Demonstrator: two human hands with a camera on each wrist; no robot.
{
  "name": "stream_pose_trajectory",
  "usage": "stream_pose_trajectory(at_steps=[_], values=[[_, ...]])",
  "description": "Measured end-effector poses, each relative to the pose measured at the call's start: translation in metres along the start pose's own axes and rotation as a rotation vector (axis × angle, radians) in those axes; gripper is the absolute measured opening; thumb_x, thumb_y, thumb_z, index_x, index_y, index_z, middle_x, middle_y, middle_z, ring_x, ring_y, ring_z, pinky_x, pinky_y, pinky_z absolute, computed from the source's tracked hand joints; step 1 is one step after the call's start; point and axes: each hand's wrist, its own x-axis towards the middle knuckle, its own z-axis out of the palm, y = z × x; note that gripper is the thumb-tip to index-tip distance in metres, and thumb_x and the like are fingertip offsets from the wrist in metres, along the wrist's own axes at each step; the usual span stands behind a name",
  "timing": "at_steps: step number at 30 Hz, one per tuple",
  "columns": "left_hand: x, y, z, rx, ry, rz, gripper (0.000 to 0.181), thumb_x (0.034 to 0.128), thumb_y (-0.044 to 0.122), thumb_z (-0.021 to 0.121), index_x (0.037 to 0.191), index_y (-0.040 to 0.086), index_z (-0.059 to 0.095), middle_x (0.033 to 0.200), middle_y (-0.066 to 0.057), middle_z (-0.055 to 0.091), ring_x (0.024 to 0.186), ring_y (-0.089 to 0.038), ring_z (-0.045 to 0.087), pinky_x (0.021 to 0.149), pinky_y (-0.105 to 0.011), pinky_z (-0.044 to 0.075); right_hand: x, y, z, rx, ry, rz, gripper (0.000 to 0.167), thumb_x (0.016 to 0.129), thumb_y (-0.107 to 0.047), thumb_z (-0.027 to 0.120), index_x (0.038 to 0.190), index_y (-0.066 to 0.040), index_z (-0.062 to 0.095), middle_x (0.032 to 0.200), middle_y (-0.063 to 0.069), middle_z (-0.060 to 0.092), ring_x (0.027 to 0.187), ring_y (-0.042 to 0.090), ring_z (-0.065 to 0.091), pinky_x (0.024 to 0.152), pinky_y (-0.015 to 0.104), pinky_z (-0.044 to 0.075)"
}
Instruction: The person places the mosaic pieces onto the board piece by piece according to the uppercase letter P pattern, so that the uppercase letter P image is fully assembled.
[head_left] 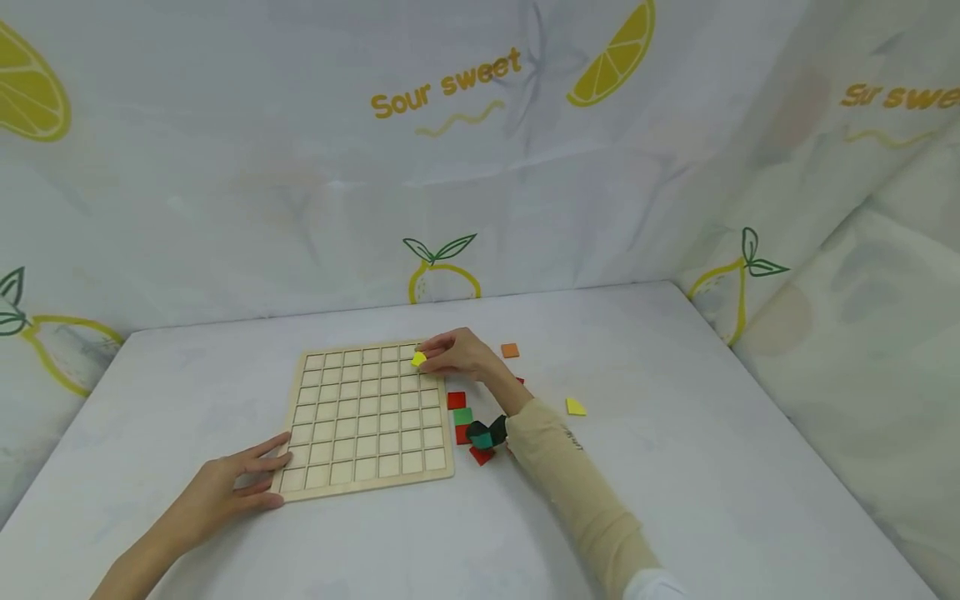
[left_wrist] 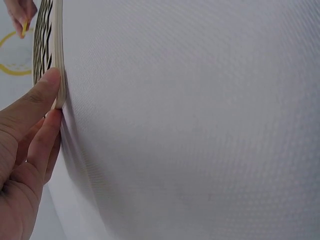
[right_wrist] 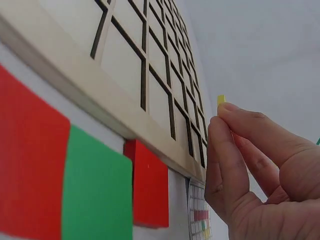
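A wooden grid board (head_left: pixel 367 483) lies on the white table with its square cells bare. My left hand (head_left: pixel 217 496) touches the board's near left corner, fingers mostly straight; in the left wrist view the thumb (left_wrist: pixel 40 95) rests against the board's edge (left_wrist: pixel 60 50). Over the far right corner, my right hand (head_left: pixel 461 354) pinches a small yellow tile (head_left: pixel 418 359) between thumb and fingertips. The right wrist view shows this tile (right_wrist: pixel 221 99) edge-on, above the grid.
Right of the board lie red tiles (head_left: pixel 457 401), a green tile (head_left: pixel 462 415), an orange tile (head_left: pixel 510 351) and a yellow tile with a curved side (head_left: pixel 575 407). Dark green pieces (head_left: pixel 480 437) sit beside the right sleeve, which hides part of the pile. A gridded sheet (right_wrist: pixel 201 215) shows coloured squares.
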Motion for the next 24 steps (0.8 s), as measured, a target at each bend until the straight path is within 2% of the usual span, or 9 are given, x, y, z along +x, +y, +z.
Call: stream_pose_trajectory(at_steps=[5,9,15,19,24], values=[[0.002,-0.003,0.001,0.064,0.020,0.040,0.054,0.0716,0.011,0.081,0.117,-0.012,0.062,0.145,0.018,0.038,0.115,0.015,0.039,0.079,-0.012,0.055,0.004,-0.003,0.011,-0.031,-0.015,-0.020,0.031,0.081,0.004,0.074,0.112,0.004,0.068,0.089,0.004,0.067,0.075,0.008,0.061,0.074,0.026,0.061],[0.002,-0.003,0.001,0.074,0.025,0.051,0.053,0.0721,0.012,0.081,0.116,-0.011,0.063,0.145,0.013,0.041,0.116,0.015,0.040,0.079,-0.011,0.054,0.008,-0.004,0.019,-0.067,-0.020,-0.046,0.031,0.081,0.004,0.074,0.111,0.004,0.069,0.090,0.006,0.067,0.074,0.008,0.061,0.073,0.025,0.061],[0.001,-0.001,0.001,0.033,0.020,0.028,0.054,0.0727,0.011,0.081,0.117,-0.012,0.062,0.145,0.011,0.042,0.116,0.015,0.041,0.080,-0.012,0.054,0.014,-0.005,0.032,-0.228,0.032,-0.118,0.026,0.080,0.001,0.076,0.105,0.001,0.072,0.098,0.010,0.071,0.084,0.012,0.063,0.069,0.018,0.057],[0.001,-0.002,0.002,0.004,0.018,0.026,0.054,0.0730,0.009,0.080,0.118,-0.013,0.061,0.146,0.009,0.042,0.116,0.015,0.042,0.081,-0.013,0.054,0.015,-0.007,0.041,-0.380,0.091,-0.162,0.022,0.079,-0.003,0.078,0.100,-0.002,0.075,0.093,0.009,0.072,0.083,0.014,0.064,0.067,0.016,0.055],[-0.001,-0.002,0.002,-0.018,0.014,0.019,0.054,0.0742,0.008,0.079,0.119,-0.013,0.060,0.147,0.010,0.041,0.117,0.014,0.042,0.082,-0.013,0.054,0.017,-0.011,0.049,-0.477,0.120,-0.174,0.020,0.078,-0.003,0.079,0.098,-0.004,0.076,0.092,0.007,0.072,0.081,0.014,0.063,0.063,0.015,0.052]])
